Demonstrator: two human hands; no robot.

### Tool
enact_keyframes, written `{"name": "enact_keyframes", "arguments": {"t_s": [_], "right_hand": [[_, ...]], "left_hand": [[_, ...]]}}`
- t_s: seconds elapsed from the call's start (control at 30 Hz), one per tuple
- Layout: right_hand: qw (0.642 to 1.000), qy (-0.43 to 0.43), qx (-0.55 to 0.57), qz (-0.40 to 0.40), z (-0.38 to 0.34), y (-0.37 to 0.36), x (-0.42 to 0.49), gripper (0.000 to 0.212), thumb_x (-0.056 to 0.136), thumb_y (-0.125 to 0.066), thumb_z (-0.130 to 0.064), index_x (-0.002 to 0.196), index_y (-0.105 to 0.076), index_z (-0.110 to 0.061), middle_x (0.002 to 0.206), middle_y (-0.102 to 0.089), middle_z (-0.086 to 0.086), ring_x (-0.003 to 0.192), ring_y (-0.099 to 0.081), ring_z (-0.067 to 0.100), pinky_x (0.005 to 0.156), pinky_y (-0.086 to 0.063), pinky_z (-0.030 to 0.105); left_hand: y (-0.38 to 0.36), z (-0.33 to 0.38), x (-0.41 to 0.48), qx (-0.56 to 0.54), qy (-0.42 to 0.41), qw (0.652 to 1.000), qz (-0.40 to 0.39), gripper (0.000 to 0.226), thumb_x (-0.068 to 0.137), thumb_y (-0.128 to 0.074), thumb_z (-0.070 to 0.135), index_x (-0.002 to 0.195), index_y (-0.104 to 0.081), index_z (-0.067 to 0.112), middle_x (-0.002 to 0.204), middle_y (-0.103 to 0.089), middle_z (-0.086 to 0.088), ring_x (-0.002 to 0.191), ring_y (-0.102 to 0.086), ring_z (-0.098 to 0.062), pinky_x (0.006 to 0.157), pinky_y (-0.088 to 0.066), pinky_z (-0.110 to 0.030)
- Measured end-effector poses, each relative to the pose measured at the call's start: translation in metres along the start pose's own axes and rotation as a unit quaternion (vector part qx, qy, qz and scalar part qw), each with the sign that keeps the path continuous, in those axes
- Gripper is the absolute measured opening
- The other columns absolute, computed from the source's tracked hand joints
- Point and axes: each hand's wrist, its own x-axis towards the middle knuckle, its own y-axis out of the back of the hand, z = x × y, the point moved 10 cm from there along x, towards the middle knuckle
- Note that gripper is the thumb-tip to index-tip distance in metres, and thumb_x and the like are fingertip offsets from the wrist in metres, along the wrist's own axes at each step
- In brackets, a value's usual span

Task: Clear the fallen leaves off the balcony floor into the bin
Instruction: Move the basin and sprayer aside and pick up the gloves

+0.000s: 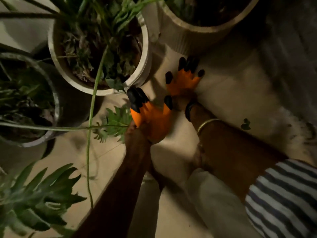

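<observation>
Leaf (245,124): light, limp, brittle; 3 o'clock on floor (171,220); best pinched at stem.
L hand (151,115): fingers bunched at pot (139,79) rim; hold can't be told.
R hand (184,79): spread, nothing held.

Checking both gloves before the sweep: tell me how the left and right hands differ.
The left hand is nearer, fingers bunched together at the cream pot's rim; the right hand is farther, fingers spread flat on the floor. Both wear orange gloves with black claw tips, holding nothing.
</observation>
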Motion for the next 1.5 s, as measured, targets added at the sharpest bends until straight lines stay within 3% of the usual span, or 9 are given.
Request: {"name": "enact_keyframes", "arguments": {"t_s": [0.13, 0.2, 0.27, 0.5, 0.67, 1.03, 1.23, 1.4, 1.5], "right_hand": [[0.985, -0.064, 0.155, -0.049, 0.01, 0.064, -0.065, 0.069, 0.099, -0.043, -0.051, 0.154, -0.031, -0.01, 0.159, -0.026, 0.022, 0.147, -0.024, 0.041, 0.119, -0.026, 0.046], [0.956, -0.135, 0.254, -0.061, 0.021, 0.112, -0.109, 0.027, 0.092, -0.065, -0.016, 0.117, -0.068, -0.009, 0.118, -0.067, 0.011, 0.111, -0.06, 0.023, 0.098, -0.051, 0.031], [0.943, -0.15, 0.296, -0.016, 0.023, 0.174, -0.145, 0.017, 0.082, -0.071, -0.006, 0.093, -0.069, -0.019, 0.085, -0.067, -0.005, 0.086, -0.063, 0.016, 0.071, -0.055, 0.02], [0.941, 0.024, 0.329, 0.078, -0.066, 0.395, -0.247, 0.043, 0.07, -0.07, 0.007, 0.107, -0.069, -0.015, 0.088, -0.064, -0.01, 0.079, -0.061, -0.006, 0.069, -0.051, 0.019], [0.919, 0.312, 0.194, 0.141, -0.168, 0.53, -0.353, 0.047, 0.073, -0.059, 0.003, 0.117, -0.068, -0.012, 0.099, -0.067, 0.005, 0.093, -0.06, 0.03, 0.085, -0.049, 0.041], [0.785, 0.606, 0.12, -0.034, -0.278, 0.552, -0.593, 0.032, 0.099, -0.042, -0.027, 0.105, -0.073, -0.023, 0.093, -0.067, 0.0, 0.09, -0.061, 0.027, 0.087, -0.048, 0.039], [0.696, 0.71, 0.034, -0.1, -0.317, 0.502, -0.733, 0.025, 0.083, -0.057, -0.033, 0.105, -0.068, -0.034, 0.09, -0.066, -0.007, 0.087, -0.057, 0.025, 0.082, -0.048, 0.045], [0.613, 0.754, -0.014, -0.235, -0.343, 0.443, -0.86, 0.04, 0.089, -0.059, -0.028, 0.126, -0.06, -0.042, 0.118, -0.067, -0.013, 0.111, -0.058, 0.011, 0.096, -0.044, 0.042], [0.536, 0.77, 0.015, -0.347, -0.348, 0.429, -0.943, 0.045, 0.078, -0.065, -0.02, 0.122, -0.066, -0.032, 0.113, -0.071, -0.013, 0.101, -0.062, 0.006, 0.09, -0.049, 0.036]], "left_hand": [[0.002, 0.009, -0.026, 0.038, 0.016, 0.998, 0.038, 0.028, 0.096, -0.053, 0.005, 0.118, -0.066, 0.018, 0.108, -0.074, -0.001, 0.097, -0.072, -0.023, 0.077, -0.059, -0.043], [0.002, 0.017, -0.048, 0.044, 0.038, 0.997, 0.058, 0.02, 0.097, -0.053, 0.01, 0.104, -0.068, 0.021, 0.11, -0.073, -0.006, 0.093, -0.071, -0.025, 0.073, -0.058, -0.041], [-0.01, 0.034, -0.079, 0.05, 0.054, 0.996, 0.047, 0.018, 0.099, -0.053, 0.014, 0.107, -0.066, 0.022, 0.113, -0.071, -0.006, 0.096, -0.07, -0.026, 0.073, -0.057, -0.041], [-0.046, 0.135, -0.213, -0.001, 0.036, 0.999, 0.033, 0.023, 0.099, -0.054, 0.018, 0.118, -0.066, 0.015, 0.115, -0.069, -0.014, 0.097, -0.069, -0.029, 0.08, -0.059, -0.046], [-0.06, 0.203, -0.33, -0.091, 0.008, 0.996, 0.003, 0.027, 0.099, -0.049, 0.009, 0.12, -0.064, 0.012, 0.108, -0.074, -0.011, 0.091, -0.071, -0.027, 0.069, -0.057, -0.039], [0.034, 0.239, -0.552, -0.4, -0.003, 0.916, 0.023, 0.026, 0.096, -0.043, 0.006, 0.088, -0.067, 0.002, 0.074, -0.069, -0.014, 0.062, -0.07, -0.021, 0.051, -0.054, -0.024], [0.153, 0.223, -0.615, -0.539, -0.068, 0.837, 0.064, 0.032, 0.101, -0.038, 0.014, 0.106, -0.064, -0.004, 0.088, -0.073, -0.018, 0.071, -0.073, -0.024, 0.055, -0.057, -0.026], [0.289, 0.21, -0.672, -0.604, -0.212, 0.765, 0.076, 0.05, 0.104, -0.036, 0.039, 0.137, -0.053, 0.006, 0.135, -0.06, -0.016, 0.125, -0.057, -0.031, 0.103, -0.045, -0.044], [0.37, 0.193, -0.698, -0.595, -0.261, 0.753, 0.1, 0.047, 0.104, -0.043, 0.03, 0.148, -0.042, 0.015, 0.151, -0.045, -0.011, 0.136, -0.046, -0.029, 0.109, -0.043, -0.047]]}}
